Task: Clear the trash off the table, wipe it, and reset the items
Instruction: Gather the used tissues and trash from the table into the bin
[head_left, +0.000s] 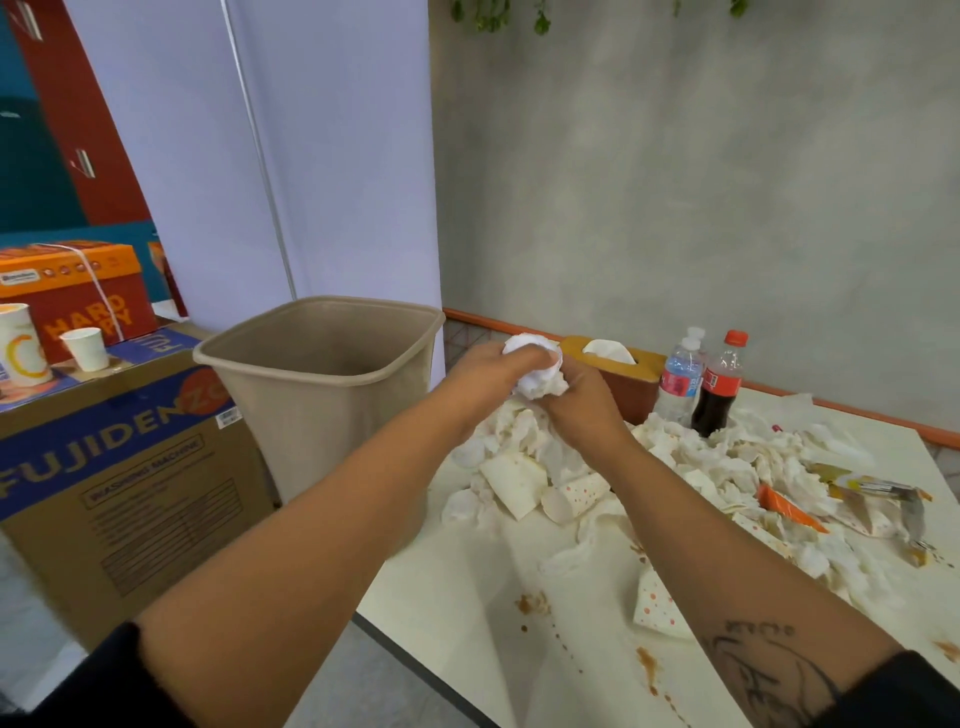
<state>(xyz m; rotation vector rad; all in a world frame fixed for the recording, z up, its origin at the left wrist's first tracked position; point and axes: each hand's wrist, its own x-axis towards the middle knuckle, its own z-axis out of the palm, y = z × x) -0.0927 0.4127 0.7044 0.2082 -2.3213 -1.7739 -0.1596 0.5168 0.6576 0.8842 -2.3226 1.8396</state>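
Both hands meet above the far left corner of the white bench (467, 597). The left hand (485, 366) and right hand (584, 402) are curled round one crumpled wad of white tissue (535, 383), pressing it between them. The wad is held in the air, clear of the bench.

- Beige plastic waste bin (322, 364): 9 o'clock of the hands, just beside the bench edge, mouth open.
- Heap of crumpled white tissues (727, 462) (mixed with flattened wrappers): spreads from 6 to 4 o'clock of the hands across the bench.
- Dotted white paper cup (576, 496): on its side at 6 o'clock.
- Brown wooden tissue box (631, 387), clear water bottle (680, 379) and red-capped cola bottle (719, 389): upright at 3 o'clock, along the wall.
- Brown sauce stains (532, 605): near edge of the bench.
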